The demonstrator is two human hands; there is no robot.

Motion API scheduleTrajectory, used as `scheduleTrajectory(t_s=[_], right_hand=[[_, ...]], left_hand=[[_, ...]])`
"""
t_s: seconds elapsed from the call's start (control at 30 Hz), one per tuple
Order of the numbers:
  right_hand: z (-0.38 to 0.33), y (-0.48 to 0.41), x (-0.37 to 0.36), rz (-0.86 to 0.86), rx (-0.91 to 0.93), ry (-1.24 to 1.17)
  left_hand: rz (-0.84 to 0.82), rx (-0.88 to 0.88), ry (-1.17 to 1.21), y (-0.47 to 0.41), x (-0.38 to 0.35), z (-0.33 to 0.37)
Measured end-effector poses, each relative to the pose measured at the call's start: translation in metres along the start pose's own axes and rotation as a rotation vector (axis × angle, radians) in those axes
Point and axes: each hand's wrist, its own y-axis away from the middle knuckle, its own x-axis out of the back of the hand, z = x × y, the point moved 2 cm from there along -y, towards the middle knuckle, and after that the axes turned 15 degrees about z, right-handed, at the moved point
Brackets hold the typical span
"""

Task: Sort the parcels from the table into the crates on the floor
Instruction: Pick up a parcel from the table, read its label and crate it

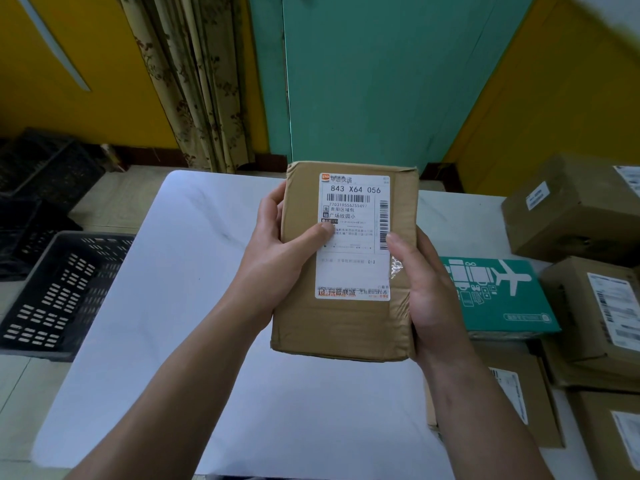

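Holding a flat brown cardboard parcel (346, 327) in both hands, clear of the white worktop (194, 306), label side tilted up toward the camera. Wrapping the parcel's left edge with the left hand (277, 251), thumb pressed flat on the white shipping label (353, 202). Cupping its right edge and underside with the right hand (426, 296), thumb hooked over the label's right margin. Clamped on the parcel from both sides, then, as a two-handed grip, with neither hand free. Carrying it with the long axis pointing away from the body, short ends near and far. Left of the parcel and lower, down on the floor just beside the worktop: a grey slatted plastic crate (65, 292), open at the top. Farther left of the parcel and farther back: darker crates (45, 168), stacked or nested, hard to tell which. Right of the parcel, lying on the worktop: a green box with a white aeroplane print (498, 296) and brown cardboard boxes (571, 216) piled around it, not yet sorted. Probably reading the label to choose a crate; impossible to tell from here which one fits. Likely calls for a swing leftward and downward, favouring the left hand as the nearer one to the grey crate and leaving the right nearer the waiting pile. Worth keeping the long axis in line with the crate's opening on the way down.
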Motion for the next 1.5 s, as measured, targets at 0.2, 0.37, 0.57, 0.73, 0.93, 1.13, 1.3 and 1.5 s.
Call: scheduleTrajectory(t_s=[0.2, 0.37, 0.57, 0.73, 0.93, 1.13, 1.3, 1.5], right_hand=[[0.000, -0.001, 0.000, 0.012, 0.000, 0.006], [0.000, -0.003, 0.000, 0.041, 0.010, 0.018], [0.001, -0.002, -0.001, 0.040, 0.000, 0.017], [0.003, -0.001, -0.003, 0.031, -0.013, 0.015], [0.002, -0.002, -0.005, 0.025, -0.013, 0.019], [0.001, -0.004, -0.007, -0.012, -0.019, 0.015], [0.002, -0.004, -0.007, -0.079, -0.036, 0.013], [0.005, -0.003, -0.007, -0.123, -0.030, 0.048]], left_hand=[[-0.014, -0.007, 0.010, 0.001, 0.001, -0.002], [0.047, -0.034, 0.063, 0.004, 0.001, -0.004], [0.019, -0.019, 0.069, 0.006, 0.003, -0.005], [-0.004, -0.006, 0.069, 0.005, 0.007, -0.008], [0.020, -0.024, 0.069, 0.004, 0.008, -0.009], [0.079, -0.050, 0.071, 0.004, 0.008, -0.009], [0.083, -0.049, 0.061, 0.002, 0.009, -0.009], [0.086, -0.043, 0.047, 0.001, 0.013, -0.010]])
